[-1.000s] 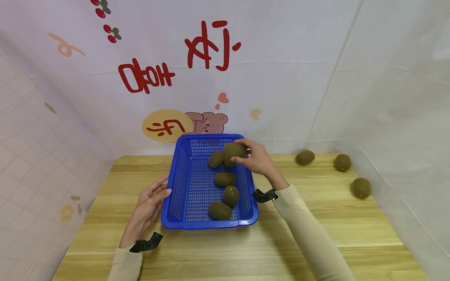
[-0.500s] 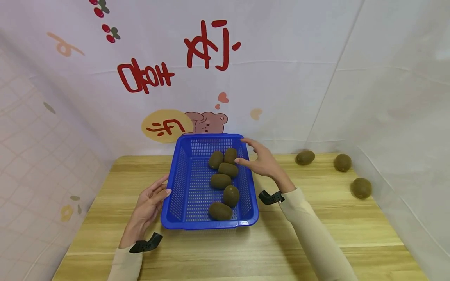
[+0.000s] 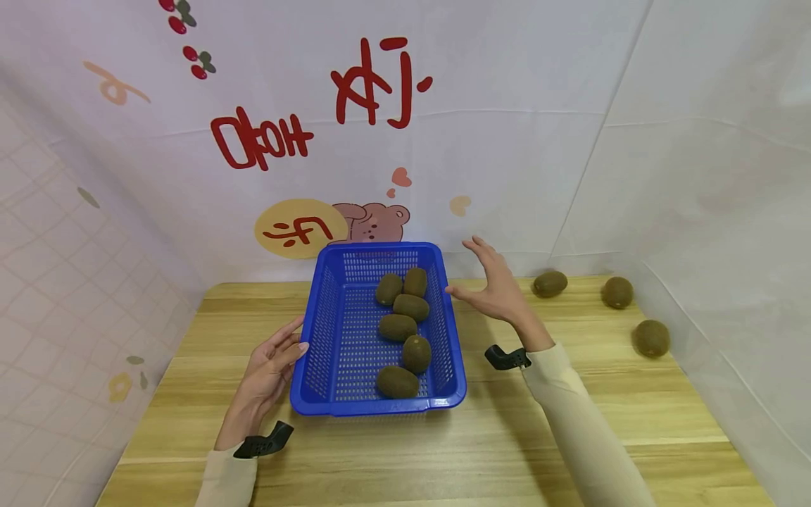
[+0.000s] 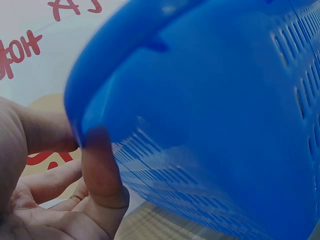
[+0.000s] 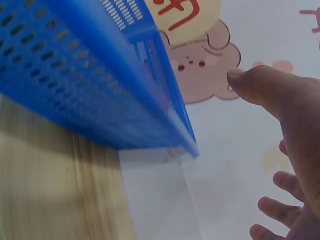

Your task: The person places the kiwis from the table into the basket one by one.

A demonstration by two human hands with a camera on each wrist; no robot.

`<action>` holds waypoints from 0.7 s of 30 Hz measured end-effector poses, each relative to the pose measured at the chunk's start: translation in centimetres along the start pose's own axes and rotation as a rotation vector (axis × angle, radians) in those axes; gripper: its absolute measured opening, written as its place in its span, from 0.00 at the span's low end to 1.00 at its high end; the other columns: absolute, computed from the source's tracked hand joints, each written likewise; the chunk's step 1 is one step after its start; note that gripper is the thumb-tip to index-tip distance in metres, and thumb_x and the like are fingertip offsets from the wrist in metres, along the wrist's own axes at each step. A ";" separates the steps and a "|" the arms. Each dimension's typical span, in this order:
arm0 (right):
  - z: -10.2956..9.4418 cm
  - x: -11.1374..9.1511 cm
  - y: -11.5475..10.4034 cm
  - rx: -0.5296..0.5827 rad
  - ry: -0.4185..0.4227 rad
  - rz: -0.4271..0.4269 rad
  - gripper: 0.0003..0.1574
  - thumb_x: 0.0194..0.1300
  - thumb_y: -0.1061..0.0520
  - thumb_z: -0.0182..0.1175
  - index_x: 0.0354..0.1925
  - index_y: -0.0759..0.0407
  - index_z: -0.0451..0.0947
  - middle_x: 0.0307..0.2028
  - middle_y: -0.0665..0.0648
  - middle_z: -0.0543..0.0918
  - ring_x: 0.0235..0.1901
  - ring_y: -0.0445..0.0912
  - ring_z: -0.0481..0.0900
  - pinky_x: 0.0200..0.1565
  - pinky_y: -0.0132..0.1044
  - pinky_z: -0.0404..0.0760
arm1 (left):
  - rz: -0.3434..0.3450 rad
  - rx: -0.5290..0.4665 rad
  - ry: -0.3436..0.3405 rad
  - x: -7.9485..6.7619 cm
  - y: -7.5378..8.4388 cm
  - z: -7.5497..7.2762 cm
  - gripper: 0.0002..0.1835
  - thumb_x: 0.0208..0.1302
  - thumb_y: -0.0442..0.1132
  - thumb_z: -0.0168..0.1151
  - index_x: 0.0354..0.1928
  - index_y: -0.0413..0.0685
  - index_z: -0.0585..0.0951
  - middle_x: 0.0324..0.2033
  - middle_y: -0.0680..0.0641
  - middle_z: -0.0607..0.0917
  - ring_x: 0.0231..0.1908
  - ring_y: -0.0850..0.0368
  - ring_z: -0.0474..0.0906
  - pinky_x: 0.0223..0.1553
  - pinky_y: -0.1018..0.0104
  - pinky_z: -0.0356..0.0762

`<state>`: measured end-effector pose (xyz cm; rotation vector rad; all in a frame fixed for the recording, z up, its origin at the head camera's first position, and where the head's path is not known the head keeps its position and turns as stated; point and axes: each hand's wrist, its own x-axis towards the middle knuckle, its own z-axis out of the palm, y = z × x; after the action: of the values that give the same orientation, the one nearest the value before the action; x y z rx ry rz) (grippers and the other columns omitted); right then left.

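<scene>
- The left hand (image 3: 267, 371) pinches the left rim of the blue basket (image 3: 380, 406), midway across the wooden table (image 3: 380, 465);
- six kiwis (image 3: 397, 327) lie inside, toward its right side;
- the right hand (image 3: 499, 292), fingers spread wide, hovers beside the right rim;
- three more kiwis (image 3: 550, 284) lie farther right.

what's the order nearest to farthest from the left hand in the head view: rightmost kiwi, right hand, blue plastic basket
1. Blue plastic basket, left rim held by the left hand.
2. Right hand, at the basket's right side.
3. Rightmost kiwi, on the tabletop's right side.
</scene>
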<state>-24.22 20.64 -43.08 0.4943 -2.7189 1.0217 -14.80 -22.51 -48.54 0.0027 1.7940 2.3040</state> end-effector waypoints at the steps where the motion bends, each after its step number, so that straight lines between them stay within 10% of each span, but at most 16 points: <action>1: -0.1 -0.1 0.3 0.000 0.007 0.004 0.60 0.57 0.42 0.76 0.79 0.51 0.58 0.81 0.61 0.53 0.79 0.64 0.50 0.74 0.68 0.58 | -0.001 0.000 0.003 0.0 0.0 0.0 0.39 0.72 0.30 0.62 0.80 0.41 0.56 0.49 0.50 0.81 0.46 0.62 0.85 0.47 0.69 0.87; 21: -3.0 -1.6 5.6 -0.034 0.084 0.157 0.63 0.60 0.39 0.73 0.81 0.51 0.52 0.82 0.61 0.47 0.79 0.67 0.46 0.71 0.76 0.53 | 0.007 -0.004 0.005 -0.1 0.0 0.1 0.38 0.72 0.29 0.61 0.80 0.40 0.56 0.48 0.51 0.81 0.44 0.62 0.85 0.44 0.70 0.88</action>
<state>-24.62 27.02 -44.72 0.2296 -2.7300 1.0066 -14.69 -22.47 -48.50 0.0032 1.7947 2.3144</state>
